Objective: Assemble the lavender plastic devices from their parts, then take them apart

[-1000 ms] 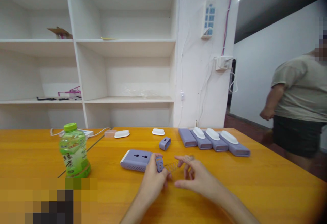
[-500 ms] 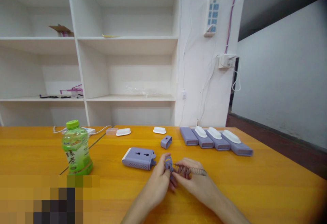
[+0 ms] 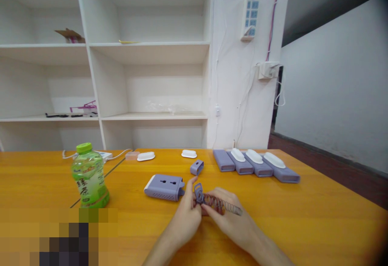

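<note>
My left hand (image 3: pixel 188 213) pinches a small purple plastic part (image 3: pixel 198 193) above the table. A metal coil spring (image 3: pixel 226 206) runs from that part toward the right, and my right hand (image 3: pixel 232 217) is closed on the spring near the part. The spring's far end lies over the back of my right fingers. Left of my hands, a purple housing (image 3: pixel 165 187) with a white end and two slots rests on the table. Just beyond my hands lies a purple cap (image 3: pixel 197 167) with a hole.
Purple cases (image 3: pixel 223 161) line the back right, several topped with white oval pieces (image 3: pixel 274 160). More white ovals (image 3: pixel 189 153) lie at the back. A green bottle (image 3: pixel 89 177) stands left, near a power strip (image 3: pixel 104 155). White shelves (image 3: pixel 154 116) rise behind the table (image 3: pixel 327 221).
The small purple part has turned in my left fingers, and my left thumb or finger has lifted. The spring now tilts a little more downward to the right.
</note>
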Tool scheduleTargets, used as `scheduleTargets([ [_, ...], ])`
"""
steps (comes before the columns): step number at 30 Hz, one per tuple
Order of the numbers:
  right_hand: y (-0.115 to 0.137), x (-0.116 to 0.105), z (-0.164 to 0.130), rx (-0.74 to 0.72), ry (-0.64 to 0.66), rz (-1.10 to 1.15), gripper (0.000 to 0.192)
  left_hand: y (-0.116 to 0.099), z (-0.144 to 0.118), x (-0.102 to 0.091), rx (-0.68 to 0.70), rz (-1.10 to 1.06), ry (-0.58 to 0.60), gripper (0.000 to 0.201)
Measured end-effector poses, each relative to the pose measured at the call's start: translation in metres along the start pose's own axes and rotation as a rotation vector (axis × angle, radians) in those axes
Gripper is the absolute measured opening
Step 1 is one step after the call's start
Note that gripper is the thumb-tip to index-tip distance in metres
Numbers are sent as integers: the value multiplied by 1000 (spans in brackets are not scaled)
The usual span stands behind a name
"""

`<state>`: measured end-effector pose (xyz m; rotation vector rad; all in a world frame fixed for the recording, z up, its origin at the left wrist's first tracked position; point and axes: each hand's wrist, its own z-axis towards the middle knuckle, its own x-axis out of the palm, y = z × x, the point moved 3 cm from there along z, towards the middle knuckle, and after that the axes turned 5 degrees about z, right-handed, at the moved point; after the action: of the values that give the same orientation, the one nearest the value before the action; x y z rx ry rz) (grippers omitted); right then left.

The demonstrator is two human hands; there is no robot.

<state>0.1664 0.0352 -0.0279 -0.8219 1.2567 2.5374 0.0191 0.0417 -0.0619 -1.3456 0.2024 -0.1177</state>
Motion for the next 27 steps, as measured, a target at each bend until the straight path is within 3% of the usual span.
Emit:
scheduleTargets([
  [3,0,-1,0,9,-5,-29,7,-1,-3,3,-16,-52,62,68],
  [9,0,0,0,-5,-9,-37,9,-3,-4,5,34,27,31,55],
  [15,-1,0,-1,0,-8,-57,11,-4,-4,5,13,34,5,62],
  [27,-2,1,-2,35,-39,-62,16,-8,-11,3,68,247,-16,66],
])
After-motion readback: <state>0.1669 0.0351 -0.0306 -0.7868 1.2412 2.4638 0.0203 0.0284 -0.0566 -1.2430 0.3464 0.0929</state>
